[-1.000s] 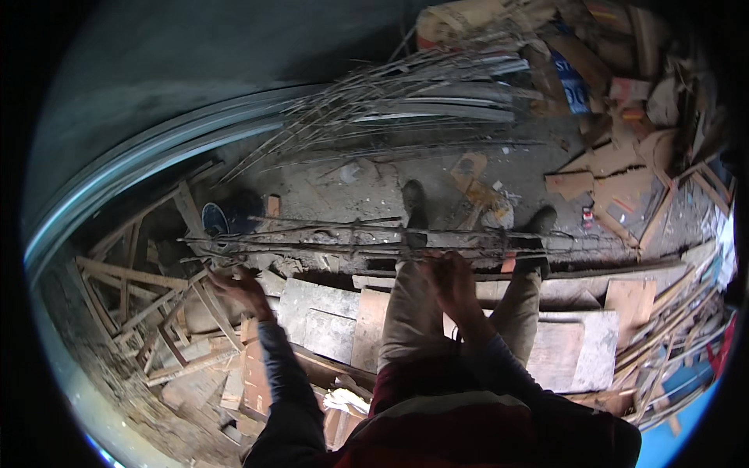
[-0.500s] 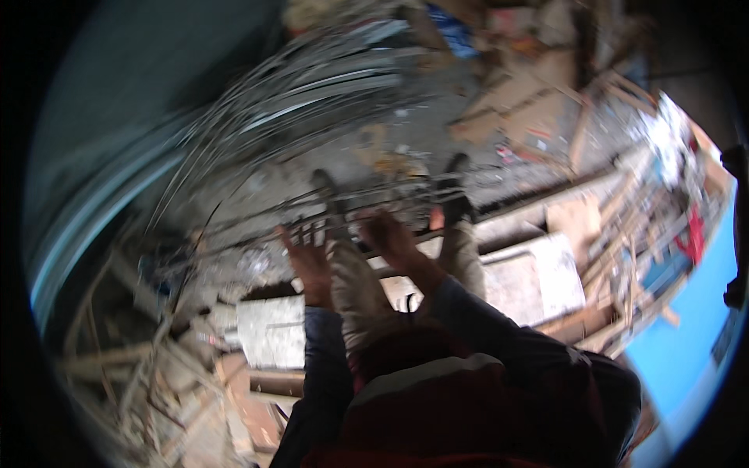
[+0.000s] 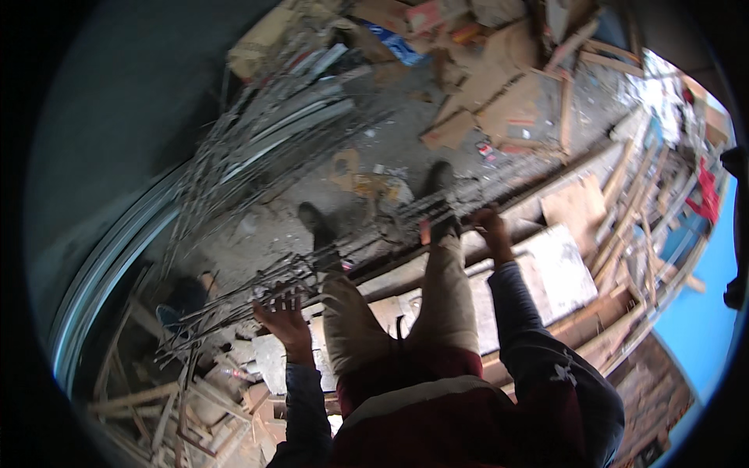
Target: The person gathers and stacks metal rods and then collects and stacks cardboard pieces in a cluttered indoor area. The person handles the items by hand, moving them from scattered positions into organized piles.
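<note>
While the left hand (image 3: 285, 318) was spread open, gripping nothing, beside the rods (image 3: 427, 206) running across the 2 legs (image 3: 441, 292), I couldn't tell whether the curled right hand (image 3: 492, 233) held any.

dark blue-grey sleeves (image 3: 304, 405), white motif (image 3: 563, 368), maroon top (image 3: 425, 433), pale band (image 3: 417, 395), beige trousers (image 3: 442, 292), seemingly dark shoes (image 3: 441, 176)

Left hand (image 3: 285, 318) has shifted off the far left end of the thin rods (image 3: 425, 206), in closer to the left leg (image 3: 355, 312), fingers now spread. Right hand (image 3: 491, 228) has gone from the left leg to just outside the right leg (image 3: 441, 292). View has swung: rods now slant up rightward, brown slatted surface (image 3: 651, 390) newly visible lower right.
</note>
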`<state>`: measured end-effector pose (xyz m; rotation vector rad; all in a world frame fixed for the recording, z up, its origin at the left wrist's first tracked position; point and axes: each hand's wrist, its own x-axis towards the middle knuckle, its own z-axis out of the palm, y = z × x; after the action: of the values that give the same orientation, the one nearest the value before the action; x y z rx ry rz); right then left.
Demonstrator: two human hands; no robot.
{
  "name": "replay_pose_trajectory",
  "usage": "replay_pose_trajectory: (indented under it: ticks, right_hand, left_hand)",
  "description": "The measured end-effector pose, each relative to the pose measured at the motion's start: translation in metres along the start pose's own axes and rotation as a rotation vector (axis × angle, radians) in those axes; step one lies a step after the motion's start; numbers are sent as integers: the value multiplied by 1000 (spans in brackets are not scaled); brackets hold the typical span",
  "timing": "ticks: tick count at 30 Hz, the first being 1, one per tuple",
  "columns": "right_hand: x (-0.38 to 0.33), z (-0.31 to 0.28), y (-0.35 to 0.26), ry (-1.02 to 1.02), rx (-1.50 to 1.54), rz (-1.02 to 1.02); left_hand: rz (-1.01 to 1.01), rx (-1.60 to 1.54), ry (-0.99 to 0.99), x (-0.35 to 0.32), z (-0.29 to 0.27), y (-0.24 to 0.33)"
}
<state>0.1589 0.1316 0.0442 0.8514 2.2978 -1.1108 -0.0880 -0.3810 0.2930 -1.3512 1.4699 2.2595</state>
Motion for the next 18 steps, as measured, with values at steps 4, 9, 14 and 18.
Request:
replay_pose_trajectory:
  ticks: [4, 9, 14, 18]
  right_hand:
    - [68, -4, 99, -40, 1084, 436]
    - [110, 1, 103, 36, 815, 411]
    - [91, -2, 91, 93, 1152, 549]
    - [66, 5, 57, 157, 1063, 472]
  left_hand:
    - [-12, -26, -65, -17, -14, -1]
    - [33, 142, -153, -26, -37, -11]
    - [37, 165, -61, -10, -61, -20]
    - [47, -19, 125, 28, -79, -2]
